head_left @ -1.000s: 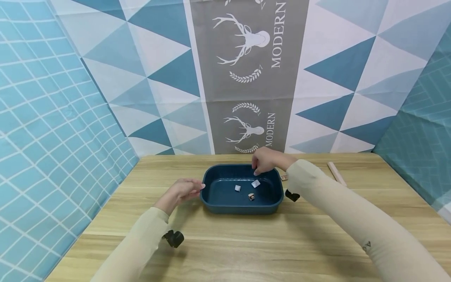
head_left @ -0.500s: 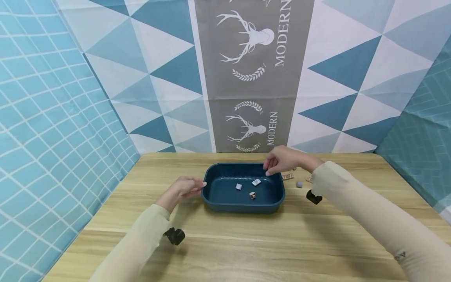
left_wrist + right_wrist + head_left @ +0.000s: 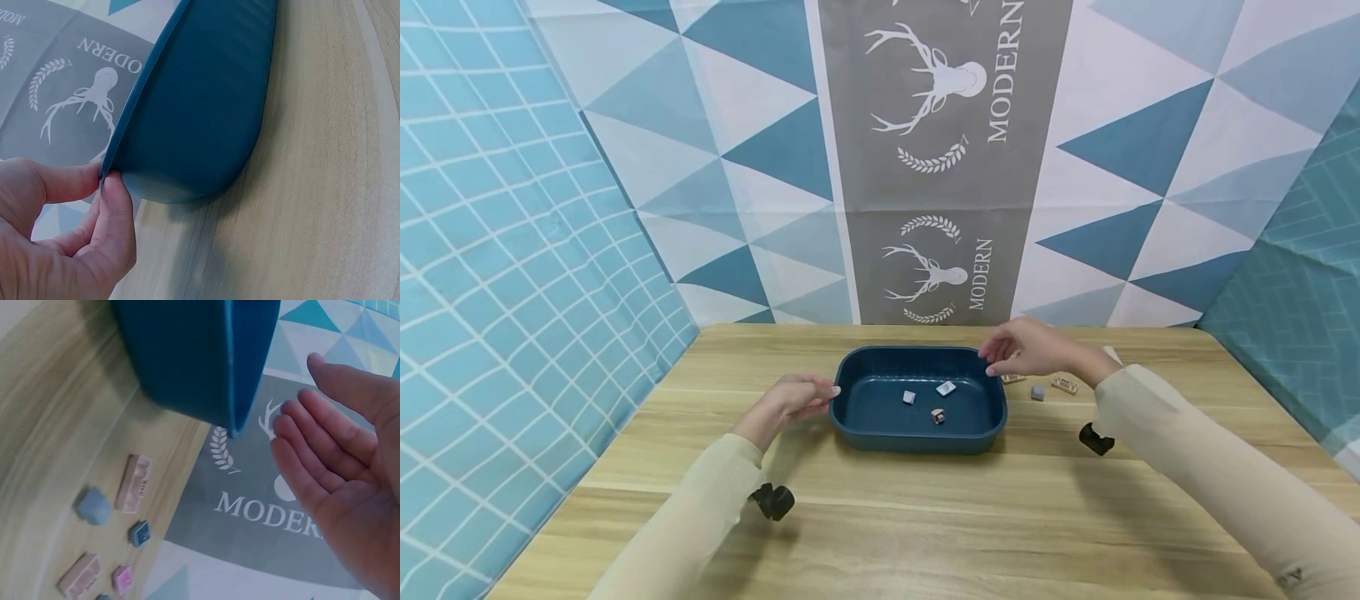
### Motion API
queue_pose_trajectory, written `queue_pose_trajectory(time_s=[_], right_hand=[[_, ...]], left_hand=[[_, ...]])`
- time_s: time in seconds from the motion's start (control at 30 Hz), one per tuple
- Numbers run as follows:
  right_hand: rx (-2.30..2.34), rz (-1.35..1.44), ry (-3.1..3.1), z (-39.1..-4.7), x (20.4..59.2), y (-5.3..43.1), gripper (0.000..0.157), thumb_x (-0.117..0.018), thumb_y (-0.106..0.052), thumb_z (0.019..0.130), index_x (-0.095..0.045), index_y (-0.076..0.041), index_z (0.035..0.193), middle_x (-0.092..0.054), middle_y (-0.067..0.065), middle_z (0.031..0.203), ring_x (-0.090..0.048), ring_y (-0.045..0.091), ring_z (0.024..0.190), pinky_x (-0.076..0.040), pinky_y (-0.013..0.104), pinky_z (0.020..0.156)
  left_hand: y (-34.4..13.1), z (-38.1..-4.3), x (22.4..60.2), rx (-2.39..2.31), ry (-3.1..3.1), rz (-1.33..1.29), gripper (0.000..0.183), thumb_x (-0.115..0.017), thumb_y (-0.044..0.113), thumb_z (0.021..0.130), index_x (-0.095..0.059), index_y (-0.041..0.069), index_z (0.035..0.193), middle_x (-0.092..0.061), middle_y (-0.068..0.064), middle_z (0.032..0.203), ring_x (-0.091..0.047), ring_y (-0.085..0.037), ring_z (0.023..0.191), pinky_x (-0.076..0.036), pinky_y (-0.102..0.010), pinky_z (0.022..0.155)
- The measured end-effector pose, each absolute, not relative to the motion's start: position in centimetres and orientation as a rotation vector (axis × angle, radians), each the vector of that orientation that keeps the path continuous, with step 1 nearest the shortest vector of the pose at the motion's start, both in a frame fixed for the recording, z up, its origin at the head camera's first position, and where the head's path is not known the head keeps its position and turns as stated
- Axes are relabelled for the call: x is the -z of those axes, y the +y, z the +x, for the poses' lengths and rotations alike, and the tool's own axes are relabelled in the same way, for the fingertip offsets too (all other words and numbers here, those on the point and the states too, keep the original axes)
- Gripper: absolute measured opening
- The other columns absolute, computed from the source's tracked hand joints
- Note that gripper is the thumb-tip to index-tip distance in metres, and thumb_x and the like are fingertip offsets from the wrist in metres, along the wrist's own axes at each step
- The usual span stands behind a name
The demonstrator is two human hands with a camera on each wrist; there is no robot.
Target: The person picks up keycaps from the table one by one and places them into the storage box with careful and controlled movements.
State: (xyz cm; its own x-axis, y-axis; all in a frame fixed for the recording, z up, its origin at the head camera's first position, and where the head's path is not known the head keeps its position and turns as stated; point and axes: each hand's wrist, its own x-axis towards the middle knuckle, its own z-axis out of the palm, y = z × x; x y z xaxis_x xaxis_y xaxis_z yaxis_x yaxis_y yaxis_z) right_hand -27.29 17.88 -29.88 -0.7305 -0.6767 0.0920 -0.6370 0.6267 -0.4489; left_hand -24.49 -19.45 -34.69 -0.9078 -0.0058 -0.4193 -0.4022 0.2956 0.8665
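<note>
Left hand (image 3: 69, 244) pinches rim of tray (image 3: 194, 106); right hand (image 3: 1028, 346), fingers loose, empty, by its right end. Three blocks (image 3: 945, 388) inside, loose pieces (image 3: 1064, 385) on table (image 3: 925, 533). Apparently between block moves; next calls for fingertip pinch.

tub (image 3: 200, 94) cropped in wrist views, block lettering (image 3: 143, 485) blurred

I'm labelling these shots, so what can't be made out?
Head: markings on the small white rectangular block, too small.
Head: full length of the pale straight stick, hidden by the cream sleeve.
Left wrist: inside of the dark-blue rounded tray, hidden by its wall.
Right wrist: small dark block, cut by bottom edge.
</note>
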Motion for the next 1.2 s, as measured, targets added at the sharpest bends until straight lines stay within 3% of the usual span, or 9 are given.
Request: queue_pose_trajectory(time_s=[0.2, 0.47, 0.7, 0.9, 1.1, 1.2], right_hand=[[0.794, -1.137, 2.852, -27.2, 31.1, 18.9, 0.026, -0.072, -0.013, 0.086, -0.068, 0.002, 0.107, -0.071, 0.011, 0.096, -0.067, 0.019, 0.085, -0.059, 0.041, 0.080], [0.881, -1.020, 2.919, -27.0, 32.0, 20.0, 0.020, -0.068, -0.009, 0.088, -0.068, 0.003, 0.105, -0.071, 0.012, 0.092, -0.069, 0.020, 0.081, -0.059, 0.040, 0.077], [0.855, -0.913, 2.959, -26.9, 33.2, 21.3, 0.023, -0.069, -0.013, 0.088, -0.066, 0.002, 0.106, -0.071, 0.014, 0.097, -0.067, 0.025, 0.088, -0.057, 0.048, 0.084], [0.821, -0.868, 2.982, -27.1, 34.5, 22.6, 0.023, -0.071, -0.011, 0.086, -0.067, 0.004, 0.104, -0.071, 0.018, 0.097, -0.066, 0.026, 0.088, -0.058, 0.047, 0.082], [0.821, -0.844, 2.972, -27.5, 35.4, 23.6, 0.024, -0.071, -0.008, 0.085, -0.067, 0.007, 0.103, -0.070, 0.018, 0.094, -0.066, 0.026, 0.086, -0.058, 0.046, 0.081], [0.813, -0.815, 2.974, -27.6, 35.6, 23.9, 0.024, -0.071, -0.009, 0.085, -0.067, 0.006, 0.102, -0.070, 0.018, 0.093, -0.065, 0.024, 0.085, -0.058, 0.044, 0.080]], left_hand=[[-19.5, -24.4, 34.7, -1.647, 2.237, -0.367, 0.037, -0.062, 0.013, 0.093, -0.056, -0.003, 0.126, -0.063, -0.007, 0.105, -0.060, -0.008, 0.082, -0.058, -0.020, 0.078], [-19.4, -24.5, 34.8, -1.654, 2.225, -0.374, 0.036, -0.063, 0.012, 0.093, -0.057, -0.003, 0.125, -0.062, -0.006, 0.102, -0.060, -0.008, 0.081, -0.058, -0.021, 0.081], [-19.5, -24.5, 34.9, -1.658, 2.230, -0.363, 0.037, -0.063, 0.012, 0.093, -0.056, -0.004, 0.125, -0.063, -0.007, 0.105, -0.060, -0.008, 0.082, -0.058, -0.023, 0.084], [-19.4, -24.4, 35.0, -1.695, 2.199, -0.334, 0.038, -0.062, 0.008, 0.092, -0.054, -0.007, 0.126, -0.061, -0.007, 0.103, -0.058, -0.008, 0.082, -0.058, -0.021, 0.082], [-19.4, -24.4, 34.8, -1.693, 2.205, -0.335, 0.037, -0.062, 0.008, 0.092, -0.054, -0.007, 0.126, -0.061, -0.005, 0.100, -0.060, -0.010, 0.085, -0.056, -0.028, 0.092], [-19.4, -24.4, 34.8, -1.695, 2.204, -0.329, 0.038, -0.062, 0.008, 0.093, -0.053, -0.007, 0.126, -0.060, -0.004, 0.099, -0.060, -0.011, 0.088, -0.056, -0.027, 0.091]])
